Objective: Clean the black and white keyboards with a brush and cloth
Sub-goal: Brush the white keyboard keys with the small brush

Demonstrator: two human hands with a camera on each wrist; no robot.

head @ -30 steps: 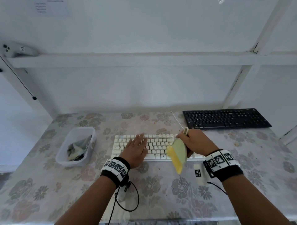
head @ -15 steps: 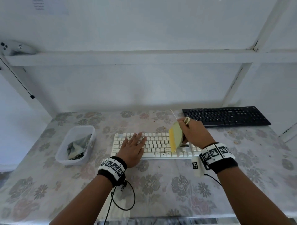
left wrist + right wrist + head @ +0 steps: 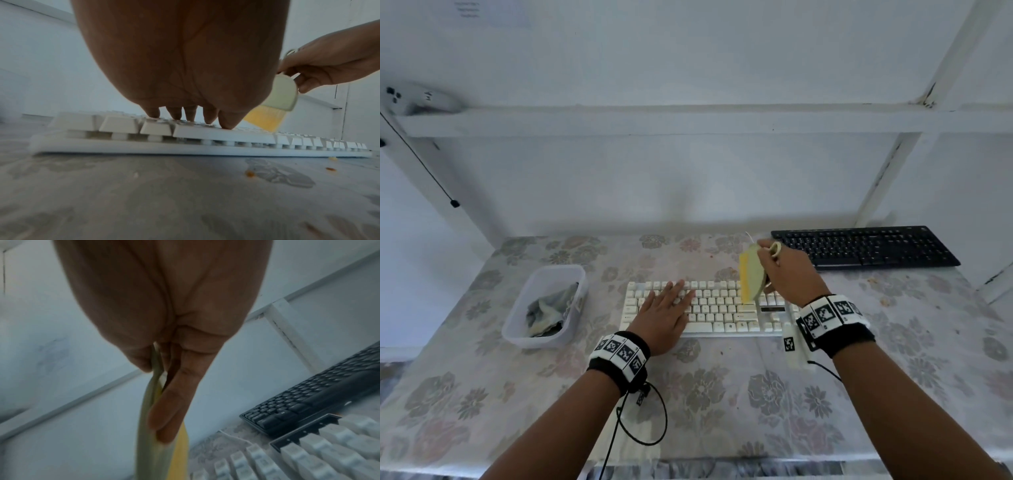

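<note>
On top of the flat white plastic keyboard [image 3: 709,308], the left hand [image 3: 666,313] lies flat with straight fingers, holding it down, while the right hand [image 3: 787,274] pinches the pale green brush with soft yellow bristles [image 3: 750,279] over the keys on the right side. To brush well, I think the bristles should dip between the rows and push crumbs off the edge with light, short strokes. Behind, the long black keyboard [image 3: 866,246] waits, and the crumpled grey cloth [image 3: 548,310] sits in the clear plastic tub [image 3: 517,337].
</note>
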